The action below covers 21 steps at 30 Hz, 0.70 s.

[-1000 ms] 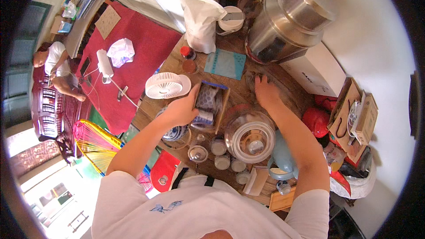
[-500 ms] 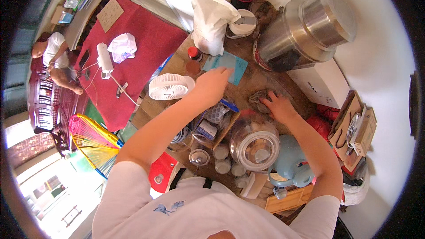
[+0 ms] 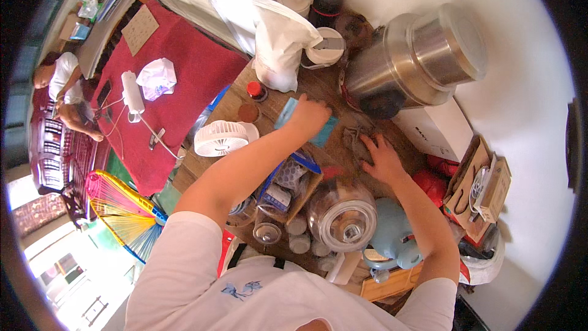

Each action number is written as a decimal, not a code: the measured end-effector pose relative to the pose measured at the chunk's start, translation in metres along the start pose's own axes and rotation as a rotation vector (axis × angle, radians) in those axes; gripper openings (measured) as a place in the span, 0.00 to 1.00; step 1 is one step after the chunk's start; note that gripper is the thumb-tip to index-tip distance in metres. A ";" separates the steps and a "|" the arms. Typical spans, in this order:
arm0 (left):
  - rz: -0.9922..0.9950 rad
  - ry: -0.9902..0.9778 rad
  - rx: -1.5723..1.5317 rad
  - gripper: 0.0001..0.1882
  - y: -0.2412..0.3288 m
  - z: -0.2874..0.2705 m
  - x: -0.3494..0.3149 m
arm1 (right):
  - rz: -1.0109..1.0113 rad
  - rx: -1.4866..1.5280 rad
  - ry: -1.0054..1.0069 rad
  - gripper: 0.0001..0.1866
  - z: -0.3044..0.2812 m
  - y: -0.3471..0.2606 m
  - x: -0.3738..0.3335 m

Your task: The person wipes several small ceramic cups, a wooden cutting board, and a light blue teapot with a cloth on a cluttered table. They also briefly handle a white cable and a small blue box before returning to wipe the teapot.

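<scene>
My left hand (image 3: 311,116) is over a flat light-blue packet (image 3: 323,133) on the wooden table. Its fingers are curled and closed on the packet, which shows on both sides of the hand. To the right, my right hand (image 3: 384,156) has its fingers apart, with the fingertips at the edge of a crumpled grey rag (image 3: 354,142) on the tabletop. Left of my left hand are a small red-capped jar (image 3: 256,91) and a white fan (image 3: 222,138). Below the hands stands a large clear lidded jar (image 3: 342,217).
A steel canister (image 3: 416,55) and a white box (image 3: 436,132) stand by the wall. Behind my left hand is a white bag (image 3: 283,46). Nearer me are a blue-rimmed container (image 3: 288,181) and a blue kettle (image 3: 395,233). A person (image 3: 68,89) sits beyond the red-covered table (image 3: 190,55).
My left hand has closed over the blue packet, which lay flat and more exposed before. My right hand has slid off most of the rag and spread its fingers. The view has shifted slightly.
</scene>
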State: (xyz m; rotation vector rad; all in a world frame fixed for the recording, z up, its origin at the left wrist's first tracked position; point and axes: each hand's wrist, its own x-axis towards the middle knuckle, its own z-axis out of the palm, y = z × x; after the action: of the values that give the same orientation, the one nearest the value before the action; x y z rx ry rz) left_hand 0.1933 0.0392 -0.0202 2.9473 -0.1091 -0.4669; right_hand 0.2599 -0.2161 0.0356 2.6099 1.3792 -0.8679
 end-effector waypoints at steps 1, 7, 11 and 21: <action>-0.005 0.067 -0.090 0.15 0.006 -0.007 -0.003 | -0.067 0.030 0.075 0.41 0.001 0.005 -0.004; -0.024 0.275 -0.452 0.12 0.015 -0.109 -0.048 | -0.240 0.086 -0.013 0.37 0.010 -0.001 0.016; -0.257 0.470 -0.543 0.13 -0.039 -0.168 -0.092 | -0.271 0.058 0.010 0.33 -0.010 -0.047 0.064; -0.065 0.673 -0.504 0.23 -0.174 -0.183 -0.078 | -0.199 -0.057 0.223 0.27 -0.019 -0.100 0.151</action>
State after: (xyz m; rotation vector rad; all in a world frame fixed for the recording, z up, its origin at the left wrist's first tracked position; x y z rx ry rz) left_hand 0.1850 0.2436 0.1467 2.4490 0.1612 0.4408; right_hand 0.2573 -0.0387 -0.0056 2.6251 1.7161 -0.5577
